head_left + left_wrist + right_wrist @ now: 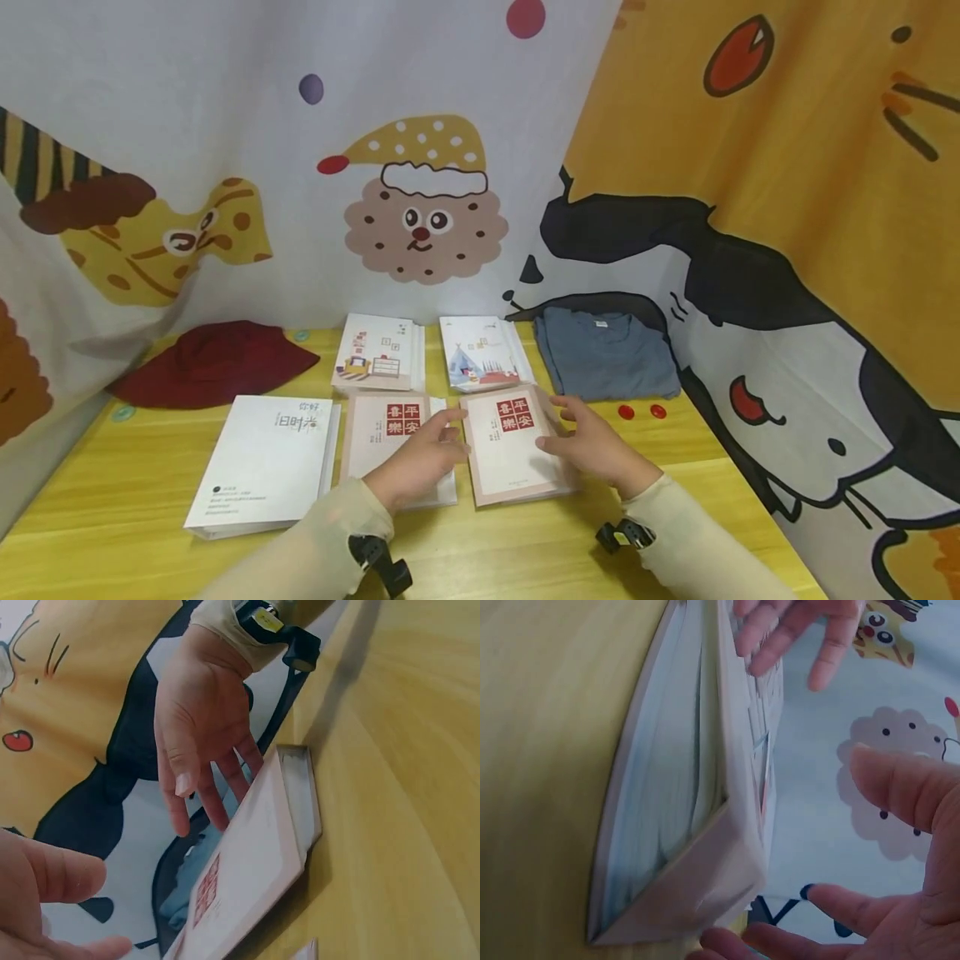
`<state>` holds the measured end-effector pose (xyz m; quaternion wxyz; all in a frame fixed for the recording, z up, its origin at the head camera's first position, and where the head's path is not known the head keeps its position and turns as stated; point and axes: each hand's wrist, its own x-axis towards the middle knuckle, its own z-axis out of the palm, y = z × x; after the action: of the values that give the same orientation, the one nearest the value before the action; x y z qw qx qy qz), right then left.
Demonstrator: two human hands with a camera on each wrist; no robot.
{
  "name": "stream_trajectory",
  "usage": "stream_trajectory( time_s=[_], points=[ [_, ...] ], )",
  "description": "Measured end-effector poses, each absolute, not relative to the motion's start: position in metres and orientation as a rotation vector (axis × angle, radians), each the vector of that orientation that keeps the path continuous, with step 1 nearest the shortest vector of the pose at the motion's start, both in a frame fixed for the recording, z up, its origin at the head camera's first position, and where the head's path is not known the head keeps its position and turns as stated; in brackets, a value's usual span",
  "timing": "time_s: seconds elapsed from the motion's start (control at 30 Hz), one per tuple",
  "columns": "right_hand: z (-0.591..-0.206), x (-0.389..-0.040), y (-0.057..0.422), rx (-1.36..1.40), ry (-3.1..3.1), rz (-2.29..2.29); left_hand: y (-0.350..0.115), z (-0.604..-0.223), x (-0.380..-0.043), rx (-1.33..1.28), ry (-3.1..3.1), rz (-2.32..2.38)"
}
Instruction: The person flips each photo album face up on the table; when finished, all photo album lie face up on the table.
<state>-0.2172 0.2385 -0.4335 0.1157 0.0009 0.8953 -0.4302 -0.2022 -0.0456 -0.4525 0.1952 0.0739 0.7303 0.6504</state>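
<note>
A pink-bordered book (510, 462) with a red four-character square lies cover up on the yellow table. My left hand (422, 461) hovers by its left edge, over part of a matching book (367, 446). At the first book's right side is my right hand (600, 448), thumb over the cover and fingers beside the spine. Whether those fingertips touch it, I cannot tell. Both hands have relaxed, spread fingers and grip nothing. In the right wrist view the book (675, 750) shows its page edges and spine; my left hand (802, 630) appears beyond it.
A large white book (262, 458) lies at the left. Two illustrated books, one with a room (378, 354) and one with a tent (483, 354), lie behind. A dark red hat (217, 362), a folded blue-grey shirt (607, 354) and red discs (626, 412) are near the printed curtain.
</note>
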Motion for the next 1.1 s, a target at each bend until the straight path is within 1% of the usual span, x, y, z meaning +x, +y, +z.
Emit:
stream_trajectory(
  time_s=[0.23, 0.57, 0.93, 1.1],
  points=[
    [-0.439, -0.216, 0.244, 0.016, 2.588, -1.214, -0.028, -0.456, -0.203, 0.179, 1.922, 1.815],
    [-0.443, -0.222, 0.249, 0.034, 2.503, -1.287, -0.009, -0.462, -0.21, 0.085, 1.91, 1.864],
    [-0.442, -0.222, 0.248, 0.043, 2.499, -1.29, -0.001, -0.464, -0.211, 0.071, 2.01, 1.849],
    [-0.444, -0.222, 0.248, 0.034, 2.522, -1.264, -0.002, -0.464, -0.212, 0.019, 1.919, 1.903]
  ],
)
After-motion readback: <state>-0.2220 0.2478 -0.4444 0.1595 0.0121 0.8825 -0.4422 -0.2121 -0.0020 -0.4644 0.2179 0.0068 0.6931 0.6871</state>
